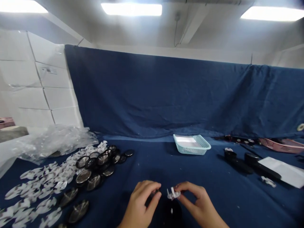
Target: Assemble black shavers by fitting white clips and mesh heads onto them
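Observation:
Between the thumb and fingers of my right hand (pixel 198 201) is a small white plastic part (pixel 173 193). My left hand (pixel 143 201) is curled to the left of it, with thumb and fingers close together around something small and dark that I cannot make out. Below the white part, a black object (pixel 173 213) lies on the blue cloth, with a small white spot on it; its lower end runs out of view.
On the left are many white plastic parts (pixel 47 180), several round black-rimmed pieces (pixel 83 176) and clear plastic bags (pixel 59 141). A light blue basket (pixel 193 150) stands ahead. Black long-handled items (pixel 263 166), white paper (pixel 285 172) and a pink basket (pixel 281 145) are at the right.

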### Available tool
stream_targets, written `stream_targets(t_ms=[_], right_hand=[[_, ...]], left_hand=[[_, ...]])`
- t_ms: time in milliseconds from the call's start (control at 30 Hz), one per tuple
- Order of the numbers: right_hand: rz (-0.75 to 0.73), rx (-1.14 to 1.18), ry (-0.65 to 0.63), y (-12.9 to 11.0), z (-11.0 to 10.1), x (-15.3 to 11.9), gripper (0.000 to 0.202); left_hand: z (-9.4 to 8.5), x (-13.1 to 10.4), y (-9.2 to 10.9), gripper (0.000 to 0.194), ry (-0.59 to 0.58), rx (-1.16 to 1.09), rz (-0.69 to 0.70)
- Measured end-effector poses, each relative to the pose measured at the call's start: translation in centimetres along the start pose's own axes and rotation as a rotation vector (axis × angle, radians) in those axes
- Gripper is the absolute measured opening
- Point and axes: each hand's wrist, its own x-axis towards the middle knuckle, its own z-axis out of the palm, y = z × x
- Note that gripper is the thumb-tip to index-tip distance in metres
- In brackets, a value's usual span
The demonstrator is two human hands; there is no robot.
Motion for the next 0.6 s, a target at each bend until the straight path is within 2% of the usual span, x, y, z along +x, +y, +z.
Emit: stream_targets(t_ms=[100,167,367,600], right_hand=[[-0.091,0.042,-0.053,0.4,0.2,-0.8,0.009],[-0.133,0.050,-0.077,0.4,0.4,-1.0,0.011],[-0.207,0.028,-0.070,0.8,0.8,-1.1,0.012],[-0.236,-0.049,-0.107,1.4,0.2,-1.4,0.017]], left_hand=[[0.5,-0.3,0.4,0.019,-0.090,-0.001,0.098],[0.7,-0.4,0.5,0.018,-0.135,0.007,0.107],[0.9,-0.2,1.1,0.017,-0.152,-0.055,0.017],[1.4,-0.1,1.8,0.020,-0.233,-0.188,-0.031]])
